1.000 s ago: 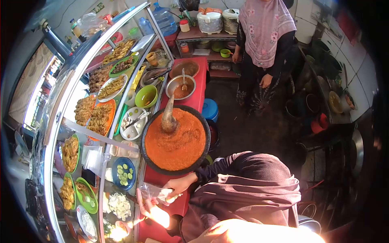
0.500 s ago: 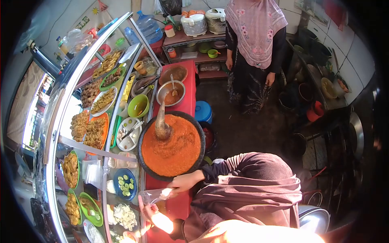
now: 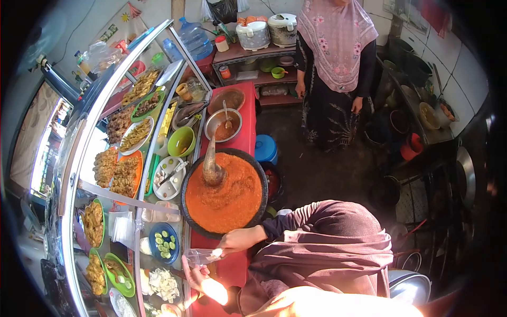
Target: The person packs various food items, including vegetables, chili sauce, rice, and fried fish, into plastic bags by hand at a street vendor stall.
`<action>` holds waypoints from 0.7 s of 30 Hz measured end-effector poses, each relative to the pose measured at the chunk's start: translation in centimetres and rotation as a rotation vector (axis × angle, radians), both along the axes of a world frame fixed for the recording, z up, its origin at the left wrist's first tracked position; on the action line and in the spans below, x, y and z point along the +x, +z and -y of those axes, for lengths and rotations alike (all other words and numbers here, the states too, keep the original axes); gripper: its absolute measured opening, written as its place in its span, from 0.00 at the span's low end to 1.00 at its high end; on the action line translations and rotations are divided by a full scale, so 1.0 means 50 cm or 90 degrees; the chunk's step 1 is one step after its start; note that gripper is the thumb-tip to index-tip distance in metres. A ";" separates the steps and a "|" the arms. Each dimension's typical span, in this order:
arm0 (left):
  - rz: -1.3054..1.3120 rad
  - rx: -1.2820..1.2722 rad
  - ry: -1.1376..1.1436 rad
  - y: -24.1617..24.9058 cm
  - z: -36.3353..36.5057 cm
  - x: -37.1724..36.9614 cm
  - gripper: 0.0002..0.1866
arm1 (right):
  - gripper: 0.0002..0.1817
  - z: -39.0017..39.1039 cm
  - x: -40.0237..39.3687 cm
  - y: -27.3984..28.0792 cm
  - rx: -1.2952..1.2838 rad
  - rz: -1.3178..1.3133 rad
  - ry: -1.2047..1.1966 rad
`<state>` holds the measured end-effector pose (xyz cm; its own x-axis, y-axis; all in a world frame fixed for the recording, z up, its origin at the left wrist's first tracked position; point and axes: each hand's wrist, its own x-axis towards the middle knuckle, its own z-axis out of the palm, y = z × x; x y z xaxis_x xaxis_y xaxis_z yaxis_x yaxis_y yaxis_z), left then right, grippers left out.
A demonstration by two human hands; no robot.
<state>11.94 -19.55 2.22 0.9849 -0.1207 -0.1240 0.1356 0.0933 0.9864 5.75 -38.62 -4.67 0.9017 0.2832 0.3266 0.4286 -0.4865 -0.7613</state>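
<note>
Head view shows the right hand (image 3: 237, 241) gripping a small clear plastic bag (image 3: 198, 257) above the flat red tabletop (image 3: 233, 272), farther from the left hand (image 3: 205, 282) than a second ago, exposing more plastic; the left's grip is unclear.

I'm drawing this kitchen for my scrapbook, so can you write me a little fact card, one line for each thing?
Left hand: against one end of a clear plastic bag; grip unclear
Right hand: pinching the bag's other end
Big dark bowl: holds red sauce
Pestle: standing in the sauce
Blue plate: pale green slices on it
Other person: standing, pink flowered headscarf
</note>
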 end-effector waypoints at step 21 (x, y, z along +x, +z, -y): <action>0.055 0.118 -0.088 0.037 0.005 -0.041 0.30 | 0.15 -0.040 0.029 -0.054 0.146 0.067 -0.048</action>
<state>9.89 -19.78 4.08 0.9683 -0.2386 -0.0735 0.0496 -0.1045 0.9933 7.23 -36.64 -7.38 0.8754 0.1242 0.4671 0.4799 -0.3392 -0.8091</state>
